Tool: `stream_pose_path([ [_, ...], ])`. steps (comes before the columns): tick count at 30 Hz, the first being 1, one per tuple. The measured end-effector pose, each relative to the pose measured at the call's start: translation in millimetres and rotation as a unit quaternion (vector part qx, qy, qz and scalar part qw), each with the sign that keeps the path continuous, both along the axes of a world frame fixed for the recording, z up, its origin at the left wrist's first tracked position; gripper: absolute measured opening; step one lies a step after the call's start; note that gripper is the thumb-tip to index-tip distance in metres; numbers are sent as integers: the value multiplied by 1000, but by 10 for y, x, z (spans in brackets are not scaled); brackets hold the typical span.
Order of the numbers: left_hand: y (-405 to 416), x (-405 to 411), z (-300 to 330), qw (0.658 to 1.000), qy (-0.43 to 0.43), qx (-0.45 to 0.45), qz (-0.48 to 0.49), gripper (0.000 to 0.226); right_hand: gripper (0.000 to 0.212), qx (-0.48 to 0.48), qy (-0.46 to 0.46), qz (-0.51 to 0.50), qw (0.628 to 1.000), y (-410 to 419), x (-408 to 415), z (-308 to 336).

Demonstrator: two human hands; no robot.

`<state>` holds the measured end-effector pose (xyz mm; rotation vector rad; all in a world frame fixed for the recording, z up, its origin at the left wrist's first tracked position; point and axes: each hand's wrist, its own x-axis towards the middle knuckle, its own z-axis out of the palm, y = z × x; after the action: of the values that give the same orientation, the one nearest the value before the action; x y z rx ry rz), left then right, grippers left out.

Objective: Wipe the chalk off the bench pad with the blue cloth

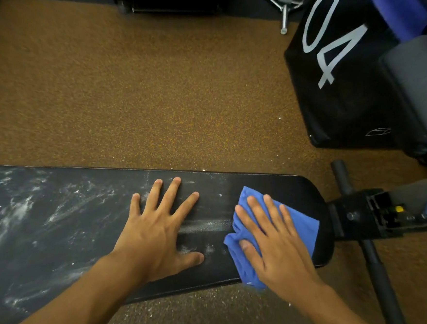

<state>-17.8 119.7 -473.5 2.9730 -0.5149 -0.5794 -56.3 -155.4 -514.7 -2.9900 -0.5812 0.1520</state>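
A long black bench pad (92, 178) runs across the lower part of the head view. White chalk smears (16, 214) cover its left half, and a fainter streak (208, 224) lies between my hands. My left hand (162, 229) rests flat on the pad with fingers spread and holds nothing. My right hand (275, 244) presses flat on the crumpled blue cloth (306, 226) near the pad's right end. The cloth's lower corner hangs over the near edge.
Brown speckled floor (136, 93) lies beyond and below the bench, with chalk specks near the pad. A black box marked "04" (339, 82) stands at the upper right. The bench's black frame and crossbar (377, 264) stick out to the right.
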Motion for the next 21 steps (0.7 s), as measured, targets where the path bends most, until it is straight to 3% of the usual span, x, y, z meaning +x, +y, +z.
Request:
stream_pose_path([
  [8,6,4,-21,1000,-7,1,1,117,66,-2,-5,-174,985,440,550,-44],
  [10,12,2,-49,1000,-10,-3,2,117,66,4,-9,-164,986,545,528,-19],
  [16,14,-3,-52,1000,-10,-21,6,117,63,13,7,17,1000,295,-89,13],
  [19,8,3,-15,1000,-2,-6,0,116,61,5,-8,-3,1000,88,11,-16],
  [21,5,5,2,1000,0,4,-5,116,61,11,-9,-71,997,126,233,-43],
])
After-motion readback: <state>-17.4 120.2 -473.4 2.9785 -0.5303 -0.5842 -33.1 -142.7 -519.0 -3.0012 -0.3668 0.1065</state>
